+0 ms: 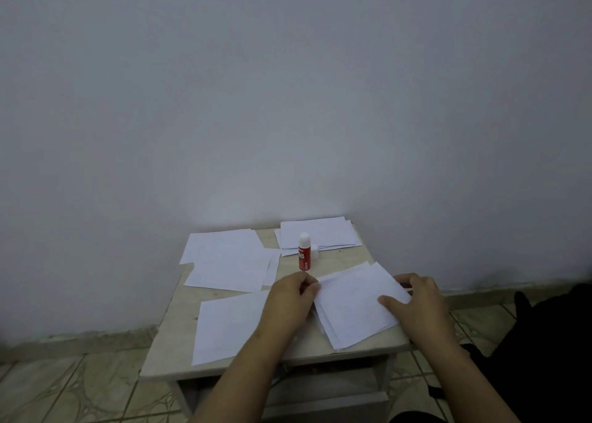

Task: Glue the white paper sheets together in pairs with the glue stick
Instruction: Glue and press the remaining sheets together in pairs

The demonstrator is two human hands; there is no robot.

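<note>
So, small pale tabletop (169, 336) pushed up against a plain grey-white wall (288, 86), tiled floor (64, 387) underneath.

Both hands busy on the tilted stack of white sheets (352, 307) at the near right of the tabletop. Left hand (293, 297) at the stack's left corner, fingers (309, 286) curled in and pinching the paper edge there. Right hand (416, 301) on the stack's right side, thumb lying flat on top of the top sheet and the other fingers (405, 281) curled round the far edge. Top sheet sitting slightly askew over the ones under it, edges fanned out a bit at the near corner.

Glue stick (304, 252) standing upright mid-tabletop, red body with white top, just beyond the left hand, not touching either hand. Little white cap (315, 252) right beside it.

Other paper all over:
- single sheet (227, 323) near left, partly under the left forearm
- messy overlapping pile (227, 259) far left
- another pile (320, 235) at the far right corner, behind the glue stick

Dark clothing (544, 342) at the right edge. Faint writing on the sheets, too blurry to read.
</note>
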